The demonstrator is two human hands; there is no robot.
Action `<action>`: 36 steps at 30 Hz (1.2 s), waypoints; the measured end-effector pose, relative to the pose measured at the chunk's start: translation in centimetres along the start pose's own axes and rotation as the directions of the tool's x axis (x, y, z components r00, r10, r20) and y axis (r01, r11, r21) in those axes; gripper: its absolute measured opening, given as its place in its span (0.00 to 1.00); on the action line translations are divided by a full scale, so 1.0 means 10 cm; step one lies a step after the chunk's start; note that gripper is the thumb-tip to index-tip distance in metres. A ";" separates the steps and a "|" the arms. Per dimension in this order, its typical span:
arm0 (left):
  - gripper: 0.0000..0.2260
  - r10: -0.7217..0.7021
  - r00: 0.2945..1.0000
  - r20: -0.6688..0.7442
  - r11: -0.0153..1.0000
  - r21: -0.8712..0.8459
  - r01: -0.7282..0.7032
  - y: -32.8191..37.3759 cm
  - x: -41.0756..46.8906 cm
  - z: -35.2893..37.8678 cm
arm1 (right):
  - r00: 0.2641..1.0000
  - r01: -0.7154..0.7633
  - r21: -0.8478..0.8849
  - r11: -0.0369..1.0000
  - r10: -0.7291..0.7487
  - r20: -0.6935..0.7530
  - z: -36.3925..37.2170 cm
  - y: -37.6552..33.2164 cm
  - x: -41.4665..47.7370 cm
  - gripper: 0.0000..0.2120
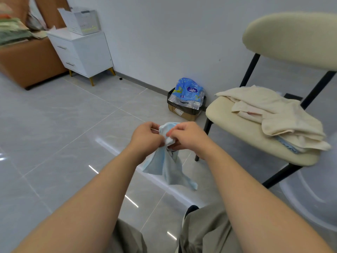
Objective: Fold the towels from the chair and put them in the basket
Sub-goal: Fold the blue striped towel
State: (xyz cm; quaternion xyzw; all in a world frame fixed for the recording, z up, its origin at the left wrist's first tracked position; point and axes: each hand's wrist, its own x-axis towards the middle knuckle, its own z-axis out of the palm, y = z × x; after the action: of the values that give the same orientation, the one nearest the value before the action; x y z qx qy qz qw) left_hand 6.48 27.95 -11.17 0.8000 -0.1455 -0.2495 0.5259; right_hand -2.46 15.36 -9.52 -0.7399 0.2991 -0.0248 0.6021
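Observation:
A light blue towel (166, 167) hangs bunched in front of me over the tiled floor. My left hand (145, 136) and my right hand (186, 136) both pinch its top edge, close together. To the right stands a cream chair (228, 115) with black legs. A heap of cream towels (279, 115) lies on its seat, and a blue towel (288, 146) peeks out underneath. A pale round basket (310, 198), only partly visible, sits on the floor under the chair at the lower right.
A cardboard box with a blue plastic pack (187, 95) stands against the wall left of the chair. A white drawer cabinet (82, 52) and a brown sofa (27, 66) stand at the far left. My legs in khaki trousers (200, 230) are below.

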 end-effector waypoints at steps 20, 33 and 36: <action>0.08 0.283 0.959 0.003 0.913 0.306 -0.270 0.02 -0.06 -0.08 | 0.955 0.280 -0.415 0.866 -0.297 0.024 -0.10 0.08 0.07 0.03; 0.04 0.238 0.958 -0.158 0.932 0.316 -0.179 -0.08 0.13 -0.43 | 0.978 0.210 -0.830 0.517 -0.111 0.178 -0.31 0.11 0.05 0.17; 0.05 0.221 0.954 -0.201 0.930 0.339 -0.144 -0.13 0.18 -0.47 | 0.961 0.248 -0.820 0.516 -0.237 0.142 -0.29 0.01 -0.03 0.20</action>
State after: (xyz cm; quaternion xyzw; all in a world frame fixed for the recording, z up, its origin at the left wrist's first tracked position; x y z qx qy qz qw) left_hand 10.55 31.25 -11.28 0.8814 -0.1949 -0.0752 0.4236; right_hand -3.93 12.99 -8.74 -0.9700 0.1654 0.0403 0.1734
